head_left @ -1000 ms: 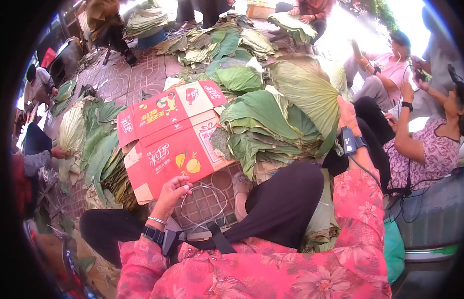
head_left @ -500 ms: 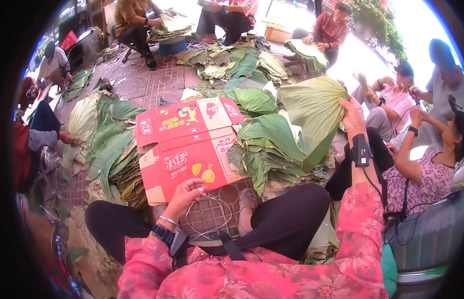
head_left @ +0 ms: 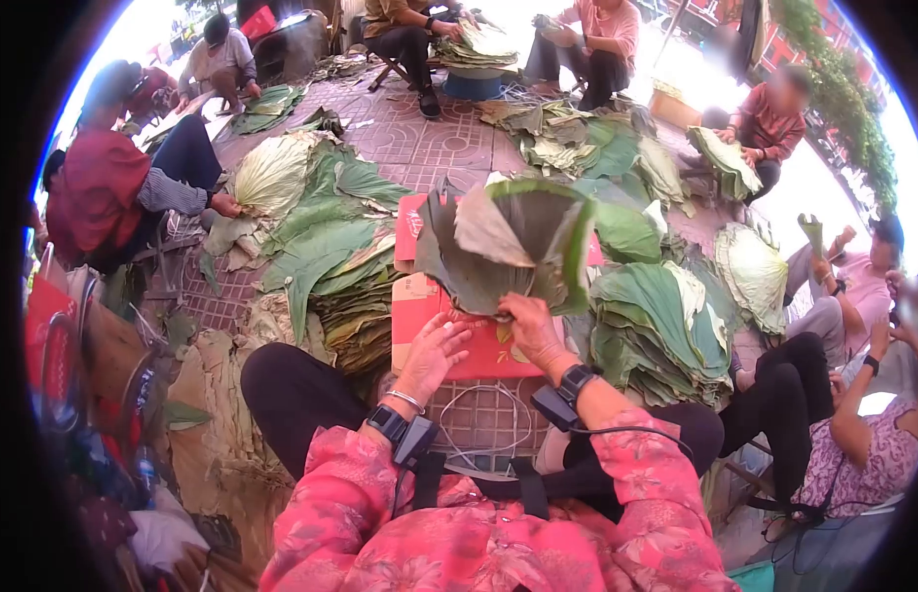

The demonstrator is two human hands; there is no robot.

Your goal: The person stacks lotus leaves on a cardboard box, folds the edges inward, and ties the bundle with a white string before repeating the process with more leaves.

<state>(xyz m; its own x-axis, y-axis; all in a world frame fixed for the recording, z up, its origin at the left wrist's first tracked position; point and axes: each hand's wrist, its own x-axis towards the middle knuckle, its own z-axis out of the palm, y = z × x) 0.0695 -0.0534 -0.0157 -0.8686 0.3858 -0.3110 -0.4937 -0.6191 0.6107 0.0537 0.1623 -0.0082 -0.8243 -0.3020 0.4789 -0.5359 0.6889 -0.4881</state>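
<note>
A large lotus leaf [head_left: 552, 237], green and brown with upturned edges, stands in front of me. My right hand [head_left: 538, 337] pinches it at its base. My left hand [head_left: 434, 355] is open beside the base, fingers spread with nothing visible in them. Beneath the leaf lies a flattened red cardboard box [head_left: 414, 331], partly hidden by the leaf and my hands. A pile of green leaves [head_left: 661, 326] sits to the right of the cardboard, and another leaf pile [head_left: 355, 316] to its left.
A loop of white cord [head_left: 478, 439] lies on the paving between my legs. Brown dried leaves [head_left: 217, 434] spread at the left. Several people sit around handling leaves, including one in a red top [head_left: 99, 187]. A blue tub [head_left: 472, 87] stands at the back.
My right hand has brought the leaf from the right to above the cardboard, its cupped side now showing. My left hand has lifted toward its base. The view has swung left.
</note>
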